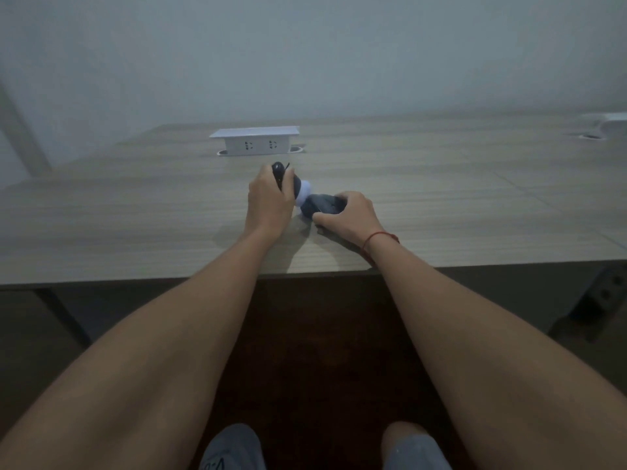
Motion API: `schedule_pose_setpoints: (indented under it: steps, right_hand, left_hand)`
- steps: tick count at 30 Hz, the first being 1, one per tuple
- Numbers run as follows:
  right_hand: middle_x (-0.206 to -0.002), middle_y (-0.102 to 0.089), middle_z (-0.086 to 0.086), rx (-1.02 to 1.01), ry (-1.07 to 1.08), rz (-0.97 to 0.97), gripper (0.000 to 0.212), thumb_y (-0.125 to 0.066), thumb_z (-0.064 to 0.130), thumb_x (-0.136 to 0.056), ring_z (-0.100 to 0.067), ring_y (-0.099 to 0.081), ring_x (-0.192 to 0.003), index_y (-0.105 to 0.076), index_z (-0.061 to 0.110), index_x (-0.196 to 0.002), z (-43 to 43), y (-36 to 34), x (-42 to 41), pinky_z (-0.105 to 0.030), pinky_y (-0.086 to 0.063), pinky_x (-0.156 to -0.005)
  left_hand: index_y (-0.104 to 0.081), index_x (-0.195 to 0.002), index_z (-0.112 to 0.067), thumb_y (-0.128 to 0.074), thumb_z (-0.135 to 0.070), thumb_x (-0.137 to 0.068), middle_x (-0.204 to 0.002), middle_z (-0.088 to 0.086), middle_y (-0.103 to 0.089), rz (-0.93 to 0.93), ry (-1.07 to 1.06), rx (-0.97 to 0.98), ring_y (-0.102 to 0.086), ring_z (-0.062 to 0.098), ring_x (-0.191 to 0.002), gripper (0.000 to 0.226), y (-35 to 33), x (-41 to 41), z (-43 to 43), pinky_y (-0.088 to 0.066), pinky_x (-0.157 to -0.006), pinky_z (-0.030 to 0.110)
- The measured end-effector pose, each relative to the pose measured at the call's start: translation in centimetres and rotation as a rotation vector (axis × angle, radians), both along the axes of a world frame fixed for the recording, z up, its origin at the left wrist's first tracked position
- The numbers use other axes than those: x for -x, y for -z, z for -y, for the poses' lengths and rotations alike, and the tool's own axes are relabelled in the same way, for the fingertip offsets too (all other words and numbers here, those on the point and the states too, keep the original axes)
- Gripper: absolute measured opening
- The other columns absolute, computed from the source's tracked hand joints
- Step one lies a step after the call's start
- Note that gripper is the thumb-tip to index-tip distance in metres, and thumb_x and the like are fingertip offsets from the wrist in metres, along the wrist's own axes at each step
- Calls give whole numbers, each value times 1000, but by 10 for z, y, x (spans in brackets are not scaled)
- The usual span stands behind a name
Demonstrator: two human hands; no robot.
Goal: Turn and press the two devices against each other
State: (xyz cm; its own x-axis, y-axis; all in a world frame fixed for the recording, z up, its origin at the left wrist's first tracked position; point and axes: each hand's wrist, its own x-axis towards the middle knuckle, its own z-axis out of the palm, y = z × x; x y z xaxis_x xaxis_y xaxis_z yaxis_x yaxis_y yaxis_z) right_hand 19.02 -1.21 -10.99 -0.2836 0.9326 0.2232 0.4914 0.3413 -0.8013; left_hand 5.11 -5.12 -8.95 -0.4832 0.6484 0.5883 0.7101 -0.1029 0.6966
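Two bare hands over the wood-grain table (135,212). Left hand (269,198) wraps one dark rounded handheld device with a pale bulb end (298,188). Right hand (346,215) grips one dark grey blurred object (317,205) touching it. One white pop-up socket box (255,141) behind, two outlets.

Bare forearms, no sleeves — a thin red string bracelet (378,239) circles the right wrist; grey fabric shorts (234,449) cover both knees

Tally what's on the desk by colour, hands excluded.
Dark: 2, the item in the left hand and the piece under the right hand.
White: 3, socket box, rounded part, object at far right.
Total: 5
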Motion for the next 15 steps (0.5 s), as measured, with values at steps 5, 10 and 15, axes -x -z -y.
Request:
schedule_pose_setpoints:
  steps: [5, 10, 15]
  right_hand:
    - [-103, -65, -3, 26, -5, -46, 50, -80, 29, -68, -18, -62, -93, -62, 11, -111, 0, 0, -3, -36, -56, -84]
    - [-104, -63, -4, 67, -59, -84, 44, -80, 21, -72, -12, -60, -86, -61, 12, -110, -2, -3, -7, -20, -55, -65]
    - [-111, -58, -4, 77, -131, -95, 49, -77, 15, -77, -2, -52, -78, -57, 10, -121, -9, 0, -10, -1, -39, -43]
  left_hand:
    - [-58, -102, -2, -51, -28, -96, -101, 15, -61, 0, -36, 100, -59, 28, -96, 28, 17, -1, -2, -50, -81, 38]
    - [-59, -102, 0, -51, -28, -97, -97, 12, -61, 6, -47, 48, -57, 23, -88, 29, 3, 0, -1, -49, -77, 35]
    - [-57, -103, -3, -51, -26, -98, -96, 7, -57, 54, 1, 3, -52, 14, -84, 25, 0, -13, -1, -40, -69, 20]
